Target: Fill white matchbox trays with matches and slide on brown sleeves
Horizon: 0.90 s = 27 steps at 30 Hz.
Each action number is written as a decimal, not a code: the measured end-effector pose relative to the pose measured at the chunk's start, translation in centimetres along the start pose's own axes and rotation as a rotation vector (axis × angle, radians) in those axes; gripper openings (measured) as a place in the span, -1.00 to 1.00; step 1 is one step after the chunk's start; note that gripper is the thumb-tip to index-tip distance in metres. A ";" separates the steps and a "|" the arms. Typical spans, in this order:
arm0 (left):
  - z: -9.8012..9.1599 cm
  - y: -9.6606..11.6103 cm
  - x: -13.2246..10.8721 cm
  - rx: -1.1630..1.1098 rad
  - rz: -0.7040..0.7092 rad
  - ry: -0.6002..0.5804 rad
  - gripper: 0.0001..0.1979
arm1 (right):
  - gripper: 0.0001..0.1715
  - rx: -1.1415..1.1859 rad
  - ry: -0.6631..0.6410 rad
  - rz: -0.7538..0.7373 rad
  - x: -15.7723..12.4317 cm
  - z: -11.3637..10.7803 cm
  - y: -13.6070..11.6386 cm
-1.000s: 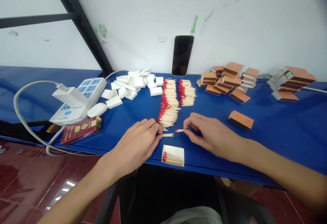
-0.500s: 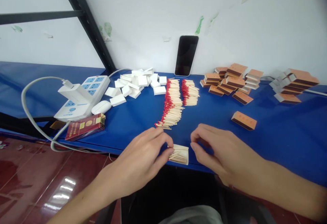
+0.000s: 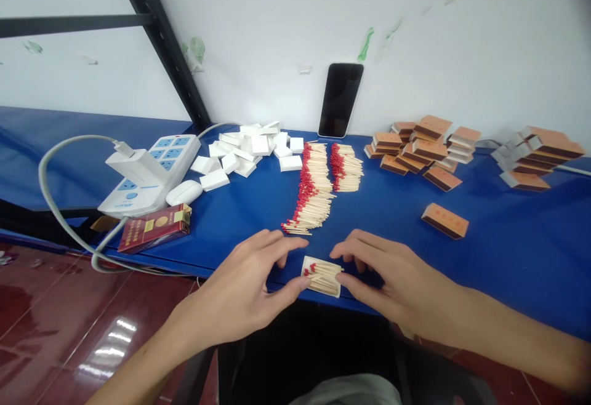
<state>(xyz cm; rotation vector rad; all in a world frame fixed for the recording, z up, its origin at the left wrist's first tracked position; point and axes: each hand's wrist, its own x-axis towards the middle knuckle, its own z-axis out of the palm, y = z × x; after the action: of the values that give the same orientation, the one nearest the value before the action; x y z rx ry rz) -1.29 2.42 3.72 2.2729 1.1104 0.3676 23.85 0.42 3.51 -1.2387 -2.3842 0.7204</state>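
Note:
A white matchbox tray (image 3: 307,263) lies at the table's front edge, with several red-tipped matches (image 3: 325,279) loosely inside. My left hand (image 3: 247,279) is open at its left end, the thumb tip against the tray and the index finger lifted away. From the right comes my right hand (image 3: 392,272), also open. Its thumb is at the tray's right end by the match ends, and its index fingertip is just above the far right corner. Beyond the hands, a long row of matches (image 3: 314,186) and a shorter pile of matches (image 3: 347,168) lie with heads leftward.
White trays (image 3: 247,146) are heaped at back left. Orange matchbox sleeves (image 3: 422,143) and stacked boxes (image 3: 538,156) stand at back right; one matchbox (image 3: 444,220) lies alone. A phone (image 3: 340,100) leans on the wall. A power strip (image 3: 157,174), earbud case (image 3: 184,193) and red packet (image 3: 154,228) are left.
My left fingers have opened from a pinch over the tray, uncovering match heads inside. My right hand has moved left to the tray's right end.

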 end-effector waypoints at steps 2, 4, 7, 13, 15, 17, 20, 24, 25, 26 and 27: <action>0.2 -0.2 0.0 0.031 0.001 -0.052 -0.64 | -0.90 0.066 0.024 0.029 0.4 0.3 0.0; 0.4 0.0 0.2 0.035 0.017 -0.089 -0.70 | -0.92 0.128 0.048 0.067 0.8 0.4 -0.1; 0.7 0.5 0.5 0.005 0.030 -0.099 -0.75 | -0.88 0.169 0.054 0.113 1.3 0.3 -0.2; 0.5 1.5 1.4 0.006 0.044 -0.096 -0.81 | -0.84 0.096 0.027 0.087 2.1 0.3 -0.1; 0.5 1.6 1.5 0.016 0.044 -0.098 -0.82 | -0.84 0.068 0.019 0.080 2.2 0.6 -0.2; 0.6 1.3 1.3 0.013 0.040 -0.076 -0.81 | -0.84 0.078 0.010 0.074 2.3 0.6 -0.4; 0.7 0.3 0.8 0.004 0.023 0.022 -0.69 | -0.83 0.111 0.049 0.056 2.6 -0.3 -0.6; 0.5 -1.7 0.9 0.079 -0.034 0.265 -0.75 | -0.86 0.068 0.094 0.011 3.8 -2.0 -0.2; 0.5 -2.1 1.1 0.107 -0.037 0.282 -0.76 | -0.87 0.049 0.073 -0.010 4.3 -2.1 0.0; 0.4 -2.4 1.3 0.131 -0.038 0.288 -0.77 | -0.87 0.029 0.047 -0.032 4.8 -2.1 0.3; 0.5 -2.5 1.5 0.149 -0.038 0.285 -0.78 | -0.87 0.007 0.022 -0.053 5.3 -1.9 0.5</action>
<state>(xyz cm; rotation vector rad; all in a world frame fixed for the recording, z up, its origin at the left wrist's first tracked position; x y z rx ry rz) -1.72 4.70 1.80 2.3770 1.3609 0.6281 22.23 5.61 5.15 -1.1699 -2.3850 0.6950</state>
